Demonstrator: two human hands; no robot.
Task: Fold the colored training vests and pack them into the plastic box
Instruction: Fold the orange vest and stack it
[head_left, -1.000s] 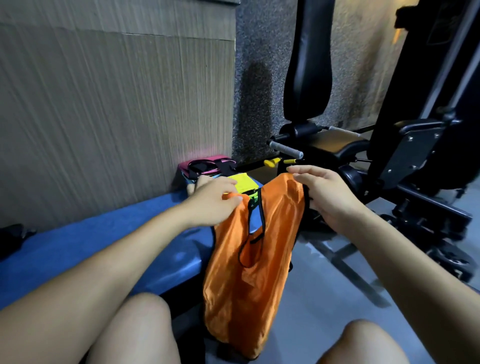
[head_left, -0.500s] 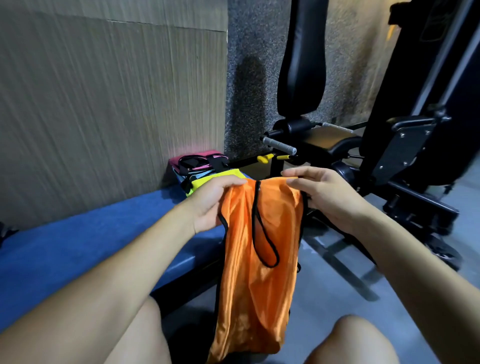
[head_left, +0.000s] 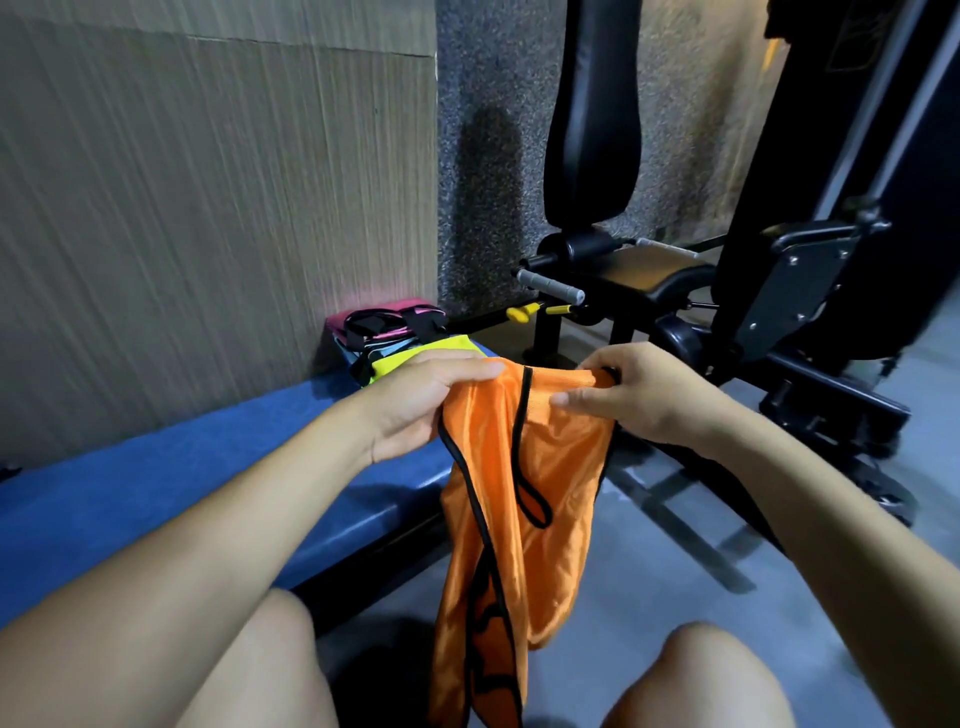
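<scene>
An orange training vest (head_left: 524, 499) with black trim hangs between my knees, held up by its top edge. My left hand (head_left: 421, 402) grips the vest's left shoulder part, thumb on top. My right hand (head_left: 639, 397) pinches the right shoulder part with thumb and fingers. Behind my left hand a pile of vests (head_left: 395, 338) lies on the far end of the blue bench (head_left: 182, 483): a yellow one on top, light blue and pink ones under it, all with black trim. No plastic box is in view.
The blue bench runs along a wooden wall (head_left: 208, 197) on my left. A black gym machine (head_left: 779, 291) with a padded backrest and steel frame stands ahead and to the right. Grey floor (head_left: 665, 587) lies beyond my knees.
Both hands have spread the vest's top edge wider and shifted their hold. The vest hangs flatter than before, and the view has tipped slightly downward.
</scene>
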